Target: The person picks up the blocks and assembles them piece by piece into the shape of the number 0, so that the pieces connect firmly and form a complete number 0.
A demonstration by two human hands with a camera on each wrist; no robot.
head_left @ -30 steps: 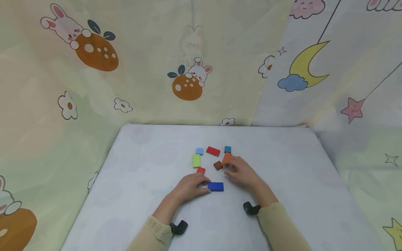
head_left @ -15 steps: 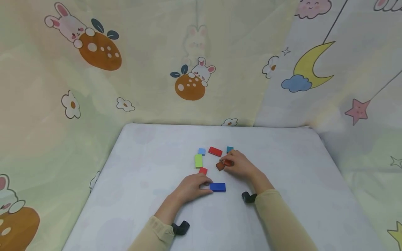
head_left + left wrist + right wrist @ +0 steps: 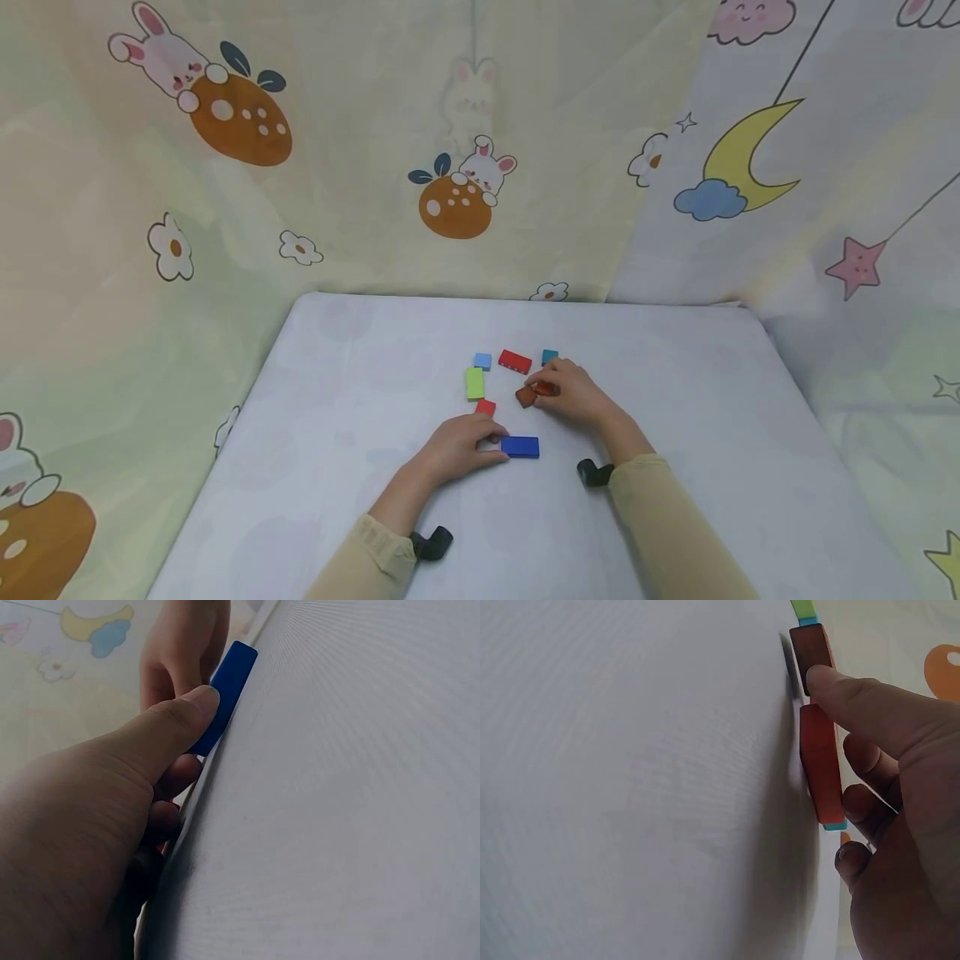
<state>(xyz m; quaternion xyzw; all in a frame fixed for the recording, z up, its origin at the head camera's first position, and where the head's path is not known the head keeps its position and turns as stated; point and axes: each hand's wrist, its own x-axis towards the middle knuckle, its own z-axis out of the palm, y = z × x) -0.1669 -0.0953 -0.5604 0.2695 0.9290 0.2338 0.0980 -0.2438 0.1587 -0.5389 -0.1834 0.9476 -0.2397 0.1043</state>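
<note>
A white-covered table (image 3: 712,375) stands before a cloth backdrop (image 3: 360,142) printed with rabbits, flowers and a moon. On its far part, a light blue block (image 3: 482,361), a long red block (image 3: 514,362) and a teal block (image 3: 550,356) form a loose row; a lime green block (image 3: 475,384) lies just below the light blue one, and a small red block (image 3: 486,407) sits between it and the left hand (image 3: 453,450), which partly covers it. The right hand (image 3: 577,396) hides part of an orange-red block (image 3: 821,765) lying under its arched fingers. Nearest the person is the blue block (image 3: 520,447), oblong, flat and plain; the left thumb and forefinger pinch its left end. The brown block (image 3: 808,649), small, squarish and set at an angle, is left of the orange-red one, pinched between right thumb and forefinger. The long red block has pale spots along its near side. Eight blocks show: four oblong, four small. Each wrist carries one black camera (image 3: 432,544), two altogether.
</note>
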